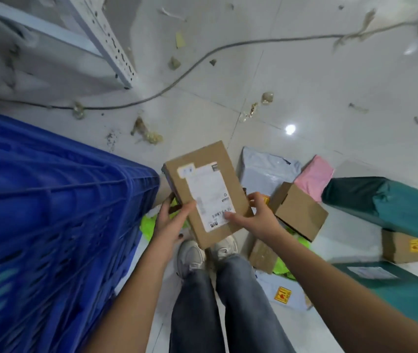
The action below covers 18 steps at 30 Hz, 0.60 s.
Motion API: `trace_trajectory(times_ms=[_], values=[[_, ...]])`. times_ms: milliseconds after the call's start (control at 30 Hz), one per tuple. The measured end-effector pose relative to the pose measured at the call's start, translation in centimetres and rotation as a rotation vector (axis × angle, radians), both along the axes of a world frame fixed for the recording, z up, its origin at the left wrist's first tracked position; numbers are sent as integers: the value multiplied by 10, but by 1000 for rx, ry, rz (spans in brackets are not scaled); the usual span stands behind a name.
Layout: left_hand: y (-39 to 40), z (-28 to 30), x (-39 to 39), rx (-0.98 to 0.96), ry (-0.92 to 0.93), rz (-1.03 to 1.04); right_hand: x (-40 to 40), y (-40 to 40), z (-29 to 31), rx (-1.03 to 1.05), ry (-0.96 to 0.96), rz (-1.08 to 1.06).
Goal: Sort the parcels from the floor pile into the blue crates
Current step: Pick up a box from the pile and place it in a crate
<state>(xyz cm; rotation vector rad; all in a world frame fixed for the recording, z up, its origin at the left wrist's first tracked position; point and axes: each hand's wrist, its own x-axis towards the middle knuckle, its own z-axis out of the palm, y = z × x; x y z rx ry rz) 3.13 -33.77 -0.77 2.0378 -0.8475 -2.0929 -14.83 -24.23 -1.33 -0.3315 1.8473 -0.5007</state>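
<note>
I hold a flat brown cardboard parcel [204, 174] with a white shipping label facing up, above my shoes. My left hand [171, 220] grips its near left edge, thumb on top. My right hand [256, 217] grips the near right edge, thumb on the label's barcode. A tall stack of blue crates [50, 212] stands close on the left, its corner beside the parcel. The floor pile lies to the right: a small brown box [302, 212], a pink packet [315, 178], a grey mailer bag [264, 169], dark green bags [386, 200].
A brown box with a yellow mark [406, 247], another green parcel [401, 289], a grey mailer with a yellow sticker [281, 291] and bright green wrapping lie near my feet. A cable [203, 59] and paper scraps cross the tiled floor. A metal shelf leg [116, 54] stands far left.
</note>
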Motion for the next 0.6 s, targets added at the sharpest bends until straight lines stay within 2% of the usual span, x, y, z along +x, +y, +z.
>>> trace_trajectory(times_ms=[67,233,300,433,600], values=[[0,37,-10,-53,61,-44,-1,0,48,-88,-18,-79],[-13,150,-19,-81,223,-32,-20,-6,181,-260,151,-180],[-17,201,-14,-114,271,-42,-31,-9,231,-279,33,-220],[-12,301,4,-220,365,-19,-34,-26,315,-215,-283,-66],[2,375,48,-315,427,144,-6,-57,370,-361,-364,160]])
